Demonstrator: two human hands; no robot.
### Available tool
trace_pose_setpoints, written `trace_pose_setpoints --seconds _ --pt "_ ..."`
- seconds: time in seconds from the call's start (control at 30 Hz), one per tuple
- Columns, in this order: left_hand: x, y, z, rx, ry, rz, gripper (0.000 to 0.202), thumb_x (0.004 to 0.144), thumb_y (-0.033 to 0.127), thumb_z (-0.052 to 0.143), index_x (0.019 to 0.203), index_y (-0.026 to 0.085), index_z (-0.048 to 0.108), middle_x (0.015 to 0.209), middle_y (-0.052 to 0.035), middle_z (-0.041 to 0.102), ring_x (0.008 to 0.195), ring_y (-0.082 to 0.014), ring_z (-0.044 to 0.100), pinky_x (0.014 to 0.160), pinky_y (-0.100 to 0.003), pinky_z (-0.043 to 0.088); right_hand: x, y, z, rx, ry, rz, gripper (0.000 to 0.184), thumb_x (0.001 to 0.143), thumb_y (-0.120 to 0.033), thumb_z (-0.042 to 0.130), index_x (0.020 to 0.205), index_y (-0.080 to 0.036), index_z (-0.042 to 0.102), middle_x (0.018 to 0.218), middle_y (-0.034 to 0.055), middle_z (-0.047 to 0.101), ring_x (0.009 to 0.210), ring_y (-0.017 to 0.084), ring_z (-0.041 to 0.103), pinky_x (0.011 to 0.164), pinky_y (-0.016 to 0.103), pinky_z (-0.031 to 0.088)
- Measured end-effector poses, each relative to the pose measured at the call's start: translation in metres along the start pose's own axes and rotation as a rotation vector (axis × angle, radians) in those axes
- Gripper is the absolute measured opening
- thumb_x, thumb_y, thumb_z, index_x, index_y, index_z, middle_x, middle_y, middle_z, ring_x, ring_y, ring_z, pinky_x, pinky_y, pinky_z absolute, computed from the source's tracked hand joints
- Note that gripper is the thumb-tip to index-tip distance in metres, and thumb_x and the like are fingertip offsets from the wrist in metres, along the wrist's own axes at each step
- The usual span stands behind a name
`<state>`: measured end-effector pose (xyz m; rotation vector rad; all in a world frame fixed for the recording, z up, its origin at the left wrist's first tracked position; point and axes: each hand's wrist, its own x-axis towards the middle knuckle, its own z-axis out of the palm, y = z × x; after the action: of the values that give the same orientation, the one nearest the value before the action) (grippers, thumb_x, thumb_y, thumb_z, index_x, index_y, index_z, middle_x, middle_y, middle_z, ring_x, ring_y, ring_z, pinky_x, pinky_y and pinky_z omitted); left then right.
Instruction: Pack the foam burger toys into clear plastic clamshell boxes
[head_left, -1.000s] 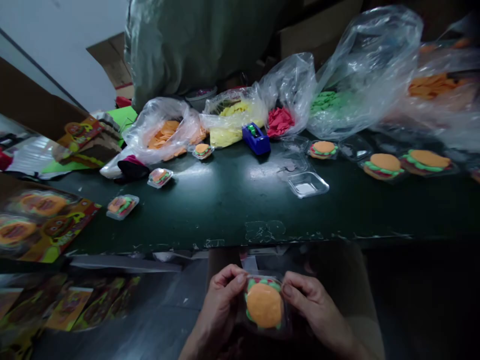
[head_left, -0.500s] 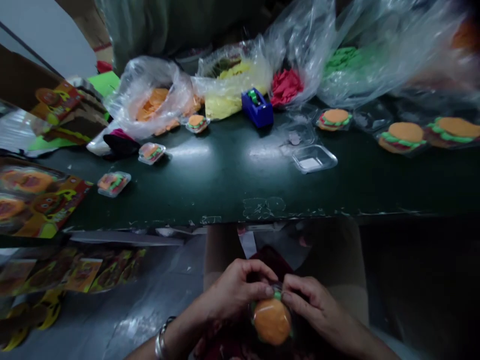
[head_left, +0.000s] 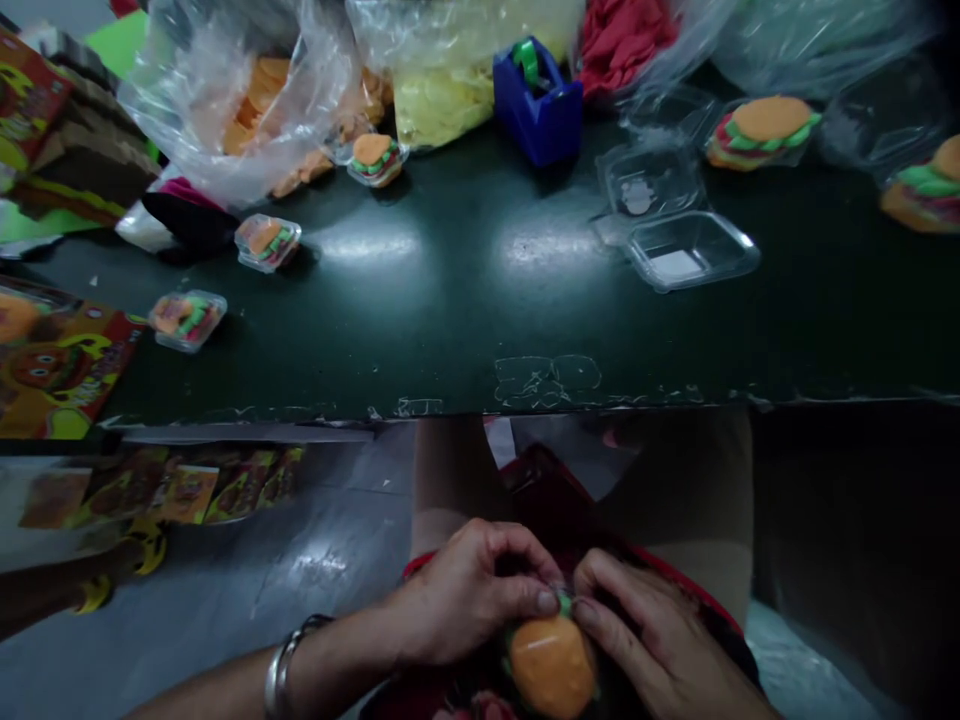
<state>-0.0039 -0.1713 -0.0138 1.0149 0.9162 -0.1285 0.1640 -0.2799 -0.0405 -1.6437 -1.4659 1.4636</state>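
My left hand [head_left: 469, 600] and my right hand [head_left: 649, 640] are both closed on a toy burger [head_left: 553, 665] with an orange bun and green edge, held low over my lap, below the table edge. Both thumbs and forefingers pinch at its top rim. A metal bracelet [head_left: 281, 668] is on my left wrist. Whether a clear case surrounds the burger is hard to see.
A dark green table [head_left: 450, 320] holds an open clear plastic box [head_left: 679, 250], a blue tape dispenser [head_left: 538, 100], small boxed burgers [head_left: 268, 241], larger burgers [head_left: 757, 130], and plastic bags of orange, yellow and red pieces [head_left: 247, 100]. Printed cards [head_left: 52, 365] lie left.
The view has tilted down and closer to the table. My hands have sunk lower with the burger, and my fingers have closed over its top edge.
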Motion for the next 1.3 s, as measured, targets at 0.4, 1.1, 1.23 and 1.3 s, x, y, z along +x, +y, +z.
trace_pose_setpoints --seconds 0.4,1.1,1.23,1.3 --pt "-0.018 0.006 0.003 0.422 -0.008 0.241 0.017 0.087 0.015 0.051 0.083 0.016 0.068 0.081 -0.0031 0.065 0.078 -0.0141 0.058 0.074 -0.023 0.041 -0.011 -0.010 0.017 -0.242 0.205 -0.208 0.020 0.097 -0.026 0.036 0.079 -0.024 0.046 0.065 -0.0012 0.058 0.057 0.014 0.059 0.056 0.023 0.047" --pt "0.001 0.005 -0.040 0.209 -0.037 -0.074 0.015 0.083 0.026 0.059 0.088 0.016 0.067 0.077 -0.0002 0.061 0.070 -0.0120 0.050 0.063 -0.020 0.040 0.049 -0.017 0.003 -0.026 -0.083 -0.029 0.010 0.084 -0.018 0.046 0.076 -0.022 0.052 0.066 -0.0021 0.060 0.054 0.011 0.057 0.050 0.019 0.043" --pt "-0.002 -0.004 -0.035 0.298 0.002 -0.045 0.012 0.083 0.024 0.058 0.086 0.017 0.067 0.076 0.0003 0.062 0.070 -0.0125 0.053 0.063 -0.020 0.040 0.042 -0.014 0.012 -0.142 -0.072 -0.123 0.015 0.088 -0.016 0.042 0.080 -0.022 0.053 0.072 0.0007 0.062 0.062 0.014 0.061 0.056 0.023 0.046" --pt "-0.003 -0.006 -0.033 0.344 0.025 -0.007 0.011 0.083 0.022 0.056 0.085 0.017 0.066 0.079 -0.0003 0.063 0.073 -0.0133 0.055 0.065 -0.020 0.040 0.039 -0.014 0.016 -0.179 -0.021 -0.188 0.016 0.088 -0.014 0.040 0.081 -0.022 0.052 0.072 0.0015 0.061 0.061 0.014 0.061 0.055 0.024 0.046"
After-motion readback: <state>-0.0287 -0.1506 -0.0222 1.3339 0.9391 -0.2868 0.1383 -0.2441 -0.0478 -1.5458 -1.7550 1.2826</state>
